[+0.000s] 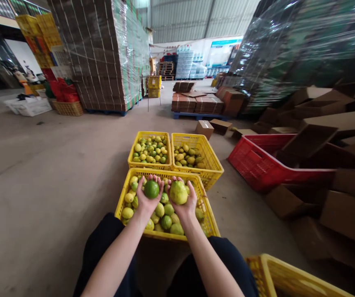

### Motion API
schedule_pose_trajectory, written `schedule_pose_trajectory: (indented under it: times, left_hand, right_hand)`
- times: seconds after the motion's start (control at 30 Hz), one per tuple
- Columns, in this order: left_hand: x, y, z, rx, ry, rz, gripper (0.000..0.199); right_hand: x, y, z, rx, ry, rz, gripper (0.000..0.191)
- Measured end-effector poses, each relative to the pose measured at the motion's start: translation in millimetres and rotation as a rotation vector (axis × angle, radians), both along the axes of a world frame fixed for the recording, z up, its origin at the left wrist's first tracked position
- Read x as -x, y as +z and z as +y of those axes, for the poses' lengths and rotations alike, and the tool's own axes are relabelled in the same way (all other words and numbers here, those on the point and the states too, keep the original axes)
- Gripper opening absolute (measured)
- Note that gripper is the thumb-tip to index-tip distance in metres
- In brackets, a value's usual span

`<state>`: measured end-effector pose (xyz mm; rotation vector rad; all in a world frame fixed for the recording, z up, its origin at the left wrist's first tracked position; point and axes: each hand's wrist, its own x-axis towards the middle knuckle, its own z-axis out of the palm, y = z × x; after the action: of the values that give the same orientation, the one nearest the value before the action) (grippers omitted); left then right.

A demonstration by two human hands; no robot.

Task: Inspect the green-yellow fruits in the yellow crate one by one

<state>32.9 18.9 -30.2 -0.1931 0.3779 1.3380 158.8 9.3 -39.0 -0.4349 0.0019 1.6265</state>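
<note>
Palm up, my left hand (147, 202) cradles a dark green round fruit (151, 189) with its fingers curled around it. Beside it, my right hand (185, 208) holds a larger, bumpy yellow-green fruit (178, 192). Both hands are above the near yellow crate (210, 214), which holds many green and yellow fruits (159, 210). Behind that crate stand two more yellow crates, the left one (149, 166) filled with small green and yellow fruits, the right one (216, 163) with fruits lying toward its left side.
A red crate (247, 161) and a heap of cardboard boxes (347, 214) lie to the right. Another yellow crate (267, 272) is at bottom right. Wrapped pallet stacks (97, 53) and flattened cardboard (208, 104) on a blue pallet stand further back.
</note>
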Motion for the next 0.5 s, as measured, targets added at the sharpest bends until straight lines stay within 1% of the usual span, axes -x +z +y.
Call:
schedule_pose_trajectory:
  times: [0.07, 0.2, 0.37, 0.43, 0.5]
  left_hand:
    - [-4, -2.8, 2, 0.005, -0.001, 0.036, 0.011]
    - [-10, -5.8, 5, -0.042, -0.026, 0.201, 0.005]
    - [-12, -7.3, 8, -0.064, -0.072, 0.237, 0.010]
    - [-11, -11.0, 10, -0.045, -0.105, 0.260, 0.011]
    - [-9, -20.1, 11, -0.001, -0.128, 0.277, 0.010]
  right_hand:
    - [3, -2.2, 2, 0.004, 0.011, 0.009, 0.014]
    - [9, -6.2, 4, -0.018, 0.031, 0.020, 0.010]
    - [7, -9.5, 2, 0.006, 0.015, 0.005, 0.005]
    - [5, -13.4, 2, -0.009, 0.036, -0.034, 0.005]
    - [3, -19.2, 2, -0.018, 0.064, -0.066, 0.006]
